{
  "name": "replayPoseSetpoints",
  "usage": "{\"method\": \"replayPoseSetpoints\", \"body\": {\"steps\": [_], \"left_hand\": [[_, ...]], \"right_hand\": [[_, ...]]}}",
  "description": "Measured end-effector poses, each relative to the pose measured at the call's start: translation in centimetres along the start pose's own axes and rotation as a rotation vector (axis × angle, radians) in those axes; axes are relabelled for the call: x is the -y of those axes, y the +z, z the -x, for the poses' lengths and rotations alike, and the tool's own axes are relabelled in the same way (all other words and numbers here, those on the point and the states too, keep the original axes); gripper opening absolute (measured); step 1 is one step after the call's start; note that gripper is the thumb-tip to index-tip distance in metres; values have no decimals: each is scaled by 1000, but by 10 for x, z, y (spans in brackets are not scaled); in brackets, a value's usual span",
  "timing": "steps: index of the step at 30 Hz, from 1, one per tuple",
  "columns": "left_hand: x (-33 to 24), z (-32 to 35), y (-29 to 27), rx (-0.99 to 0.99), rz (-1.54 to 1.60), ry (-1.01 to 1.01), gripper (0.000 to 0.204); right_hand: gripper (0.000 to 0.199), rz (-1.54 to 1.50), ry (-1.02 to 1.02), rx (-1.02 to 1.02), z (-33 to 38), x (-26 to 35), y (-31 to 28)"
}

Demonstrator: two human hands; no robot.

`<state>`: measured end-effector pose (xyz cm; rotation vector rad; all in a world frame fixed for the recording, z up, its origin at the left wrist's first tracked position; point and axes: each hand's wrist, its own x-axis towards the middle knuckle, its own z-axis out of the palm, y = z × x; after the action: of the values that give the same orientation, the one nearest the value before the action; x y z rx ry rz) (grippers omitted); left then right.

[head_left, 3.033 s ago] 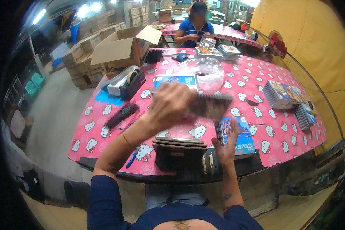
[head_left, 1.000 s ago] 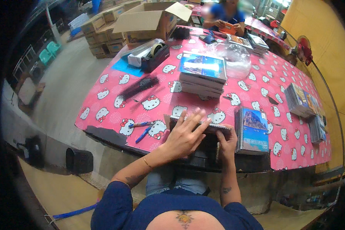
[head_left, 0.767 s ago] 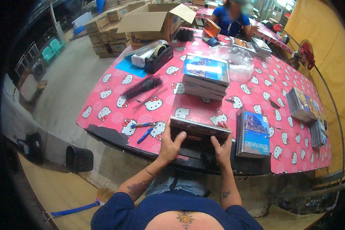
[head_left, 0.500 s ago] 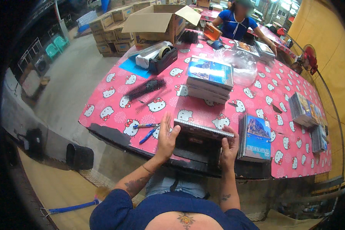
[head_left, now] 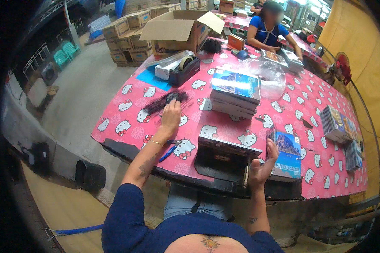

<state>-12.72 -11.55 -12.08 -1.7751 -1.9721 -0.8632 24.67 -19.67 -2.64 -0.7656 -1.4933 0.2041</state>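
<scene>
My left hand [head_left: 171, 116] reaches over a pile of black spiral binding coils [head_left: 159, 103], its fingertips closed on the pile. How many coils it grips I cannot make out. My right hand [head_left: 262, 165] is open, fingers raised and thumb apart, by the right end of a thin book block [head_left: 230, 144]. That block stands on edge, its punched edge up, against a black stand [head_left: 217, 162] at the table's front edge. Blue-handled pliers [head_left: 169, 152] lie under my left forearm. Right of my right hand is a stack of spiral notebooks [head_left: 288, 154] with blue sea covers.
A tall stack of blue-covered book blocks [head_left: 235, 86] stands ahead, beside clear plastic wrap [head_left: 268, 80]. A tape dispenser [head_left: 185, 71] and an open cardboard box [head_left: 177, 33] are at the far left. More notebooks [head_left: 337, 123] lie right. Across the table, a person [head_left: 268, 31] handles books.
My left hand has left the book block and moved forward onto the coils. My right hand has opened away from the block's end. Across the table, the person has set down an orange item.
</scene>
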Motion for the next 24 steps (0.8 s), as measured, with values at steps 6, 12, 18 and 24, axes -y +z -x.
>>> {"method": "replayPoseSetpoints", "body": {"steps": [6,12,18,24], "left_hand": [[-94,0,-111,-7,527,-87,24],[-125,63,-159,3,788,-85,21],[-130,69,-151,-36,735,-120,16],[-132,66,-144,-138,668,-85,15]], "right_hand": [[26,346,-259,652,-28,52,65],[14,293,-202,718,-19,29,84],[14,279,-189,721,-21,31,85],[14,297,-185,743,-22,31,84]]}}
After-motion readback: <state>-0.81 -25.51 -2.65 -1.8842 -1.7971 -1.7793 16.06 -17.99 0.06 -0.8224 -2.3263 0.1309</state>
